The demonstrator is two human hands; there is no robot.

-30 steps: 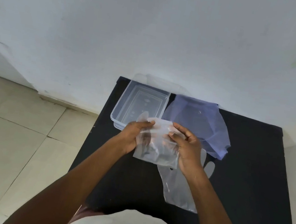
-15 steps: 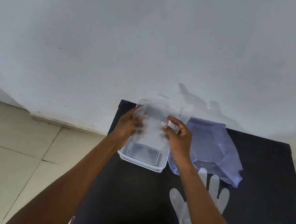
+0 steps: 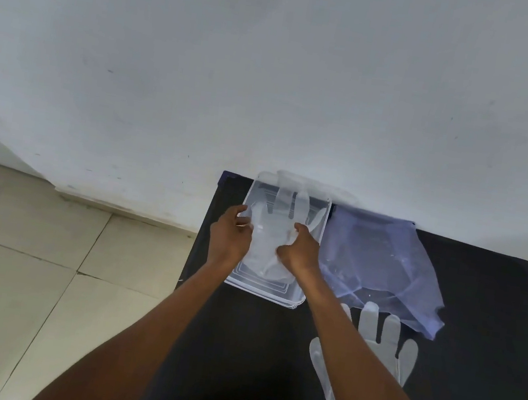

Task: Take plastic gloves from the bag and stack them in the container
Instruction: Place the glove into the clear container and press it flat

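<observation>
A clear rectangular container (image 3: 262,293) sits at the back left of the black table (image 3: 235,339), against the wall. A translucent plastic glove (image 3: 273,232) lies spread inside it, fingers pointing toward the wall. My left hand (image 3: 230,236) pinches the glove's left edge. My right hand (image 3: 299,249) presses on its right side with fingers curled. The bluish plastic bag (image 3: 379,265) lies crumpled just right of the container. A second glove (image 3: 382,337) lies flat on the table in front of the bag, partly hidden by my right forearm.
A white wall (image 3: 276,64) rises right behind the table. Beige floor tiles (image 3: 20,283) lie to the left, below the table's left edge. A clear lid (image 3: 319,187) seems to lean behind the container.
Both hands carried the glove from in front of the container over it and lowered it inside, where it now lies spread out. The view tilted upward.
</observation>
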